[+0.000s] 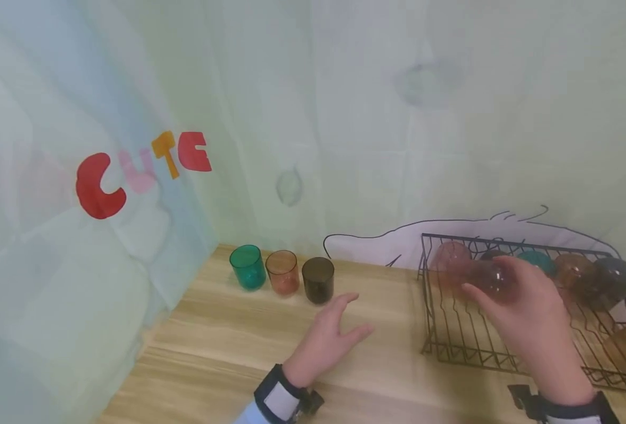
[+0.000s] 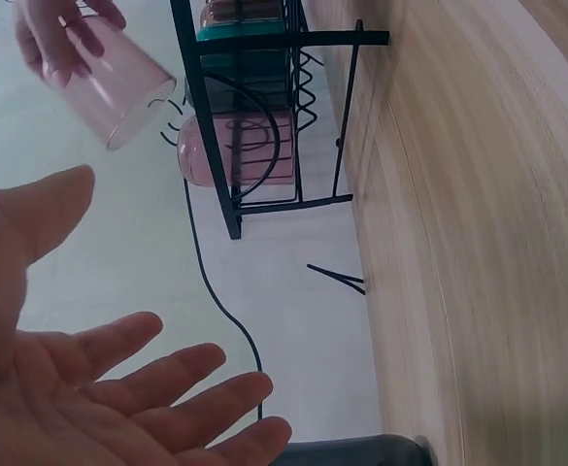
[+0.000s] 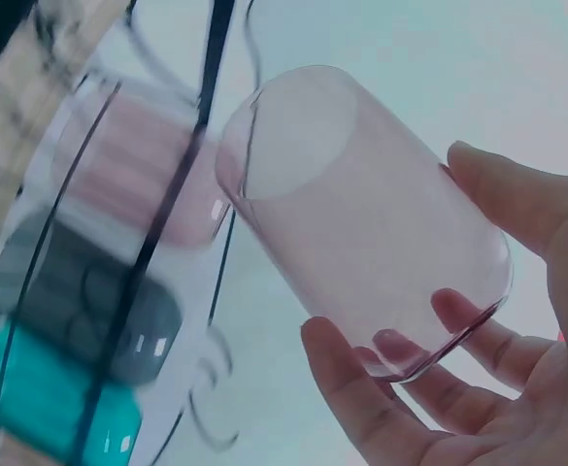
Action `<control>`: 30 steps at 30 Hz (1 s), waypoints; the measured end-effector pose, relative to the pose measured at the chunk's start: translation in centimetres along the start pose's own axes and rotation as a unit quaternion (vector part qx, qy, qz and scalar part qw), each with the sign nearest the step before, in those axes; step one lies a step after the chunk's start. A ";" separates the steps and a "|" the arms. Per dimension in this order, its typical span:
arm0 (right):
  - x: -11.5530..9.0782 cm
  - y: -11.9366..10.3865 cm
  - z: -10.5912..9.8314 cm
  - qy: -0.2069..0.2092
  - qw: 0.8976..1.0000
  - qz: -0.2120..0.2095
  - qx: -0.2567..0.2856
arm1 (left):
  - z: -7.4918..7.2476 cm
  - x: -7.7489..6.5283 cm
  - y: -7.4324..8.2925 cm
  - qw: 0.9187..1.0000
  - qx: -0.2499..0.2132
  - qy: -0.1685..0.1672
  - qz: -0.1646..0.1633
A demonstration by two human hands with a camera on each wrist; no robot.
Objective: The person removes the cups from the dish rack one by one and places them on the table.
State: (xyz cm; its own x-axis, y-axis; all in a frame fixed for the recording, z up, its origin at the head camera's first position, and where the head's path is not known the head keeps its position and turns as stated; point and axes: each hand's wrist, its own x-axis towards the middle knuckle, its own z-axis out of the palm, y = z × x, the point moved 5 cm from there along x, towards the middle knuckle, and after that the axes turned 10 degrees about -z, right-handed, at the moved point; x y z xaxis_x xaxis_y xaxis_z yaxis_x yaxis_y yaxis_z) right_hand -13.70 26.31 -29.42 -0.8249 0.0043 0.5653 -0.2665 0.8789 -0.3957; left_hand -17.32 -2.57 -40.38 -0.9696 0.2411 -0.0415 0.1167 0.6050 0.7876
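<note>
My right hand [image 1: 535, 318] grips a clear pink cup [image 3: 361, 223] near its base, fingers below and thumb above in the right wrist view. The cup is tilted, its open rim pointing away from the palm. It overlaps the left part of a black wire rack [image 1: 477, 355] in the head view. My left hand [image 1: 325, 338] holds nothing, with thumb and fingers spread over the table. Nearest to it stands an upright dark grey cup [image 1: 318, 282], beside an orange-pink cup [image 1: 282, 274] and a green cup [image 1: 248, 270] in a row.
The rack holds several upturned cups, among them a pink cup [image 3: 128, 165], a grey cup [image 3: 89, 291], a teal cup [image 3: 50, 388] and an amber cup [image 1: 575, 270]. Behind the wooden table [image 1: 212, 335] hangs a pale curtain [image 1: 366, 147] with the letters CUTE on its left.
</note>
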 end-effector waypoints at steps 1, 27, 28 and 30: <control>0.0 -0.6 0.3 0.000 1.000 -0.005 0.009 | 0.1 -0.1 -0.1 1.000 -0.003 -0.001 -0.003; -1.2 -9.0 6.8 0.059 0.984 -0.111 0.127 | 0.9 0.1 0.9 0.998 -0.013 -0.027 0.059; -1.3 -9.1 7.0 0.058 0.984 -0.107 0.129 | 0.8 0.1 0.9 0.998 -0.020 -0.030 0.056; -1.4 -9.2 7.3 0.055 0.985 -0.101 0.131 | 0.8 0.1 0.9 0.997 -0.034 -0.035 0.052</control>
State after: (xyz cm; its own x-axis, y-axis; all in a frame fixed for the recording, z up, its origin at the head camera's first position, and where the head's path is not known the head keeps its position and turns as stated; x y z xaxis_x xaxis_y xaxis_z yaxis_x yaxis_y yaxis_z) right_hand -13.71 14.79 -31.84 -0.6866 -0.0926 0.7211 -0.5504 0.7143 -0.4323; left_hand -17.12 -1.46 -40.18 -0.9356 0.3532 0.0020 0.1986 0.5213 0.8299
